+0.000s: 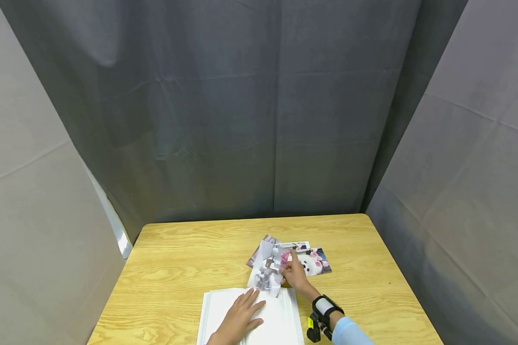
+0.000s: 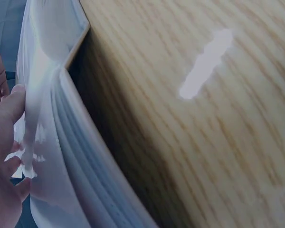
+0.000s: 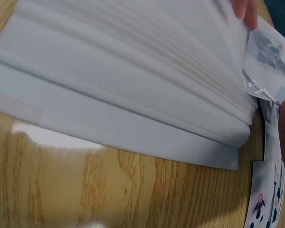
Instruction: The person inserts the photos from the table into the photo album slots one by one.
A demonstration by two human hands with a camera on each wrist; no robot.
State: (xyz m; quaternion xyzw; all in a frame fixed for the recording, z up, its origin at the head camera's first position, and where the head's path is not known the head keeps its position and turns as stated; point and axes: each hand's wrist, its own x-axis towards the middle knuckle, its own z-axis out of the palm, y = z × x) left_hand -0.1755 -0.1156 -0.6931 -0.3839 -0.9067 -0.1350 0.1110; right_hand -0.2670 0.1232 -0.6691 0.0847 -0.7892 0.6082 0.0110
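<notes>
An open album with white pages [image 1: 278,318] lies at the table's front edge. My left hand [image 1: 237,318] rests on it with fingers spread, the fingertips close to the page's far edge. Just beyond that edge, my right hand [image 1: 297,280] pinches the right side of a grey-toned photo [image 1: 265,273]. The photo's lower end overlaps the top of the album. In the right wrist view, clear film shows at the photo's corner [image 3: 263,88], beside the page edges; how far it sits inside a sleeve cannot be told.
Several more photos lie beneath and beyond the right hand, including one of a white furry animal with pink flowers [image 1: 314,262]. The wooden table [image 1: 190,254] has a dark grey curtain [image 1: 216,120] behind it and pale cloth walls [image 1: 470,182] at both sides.
</notes>
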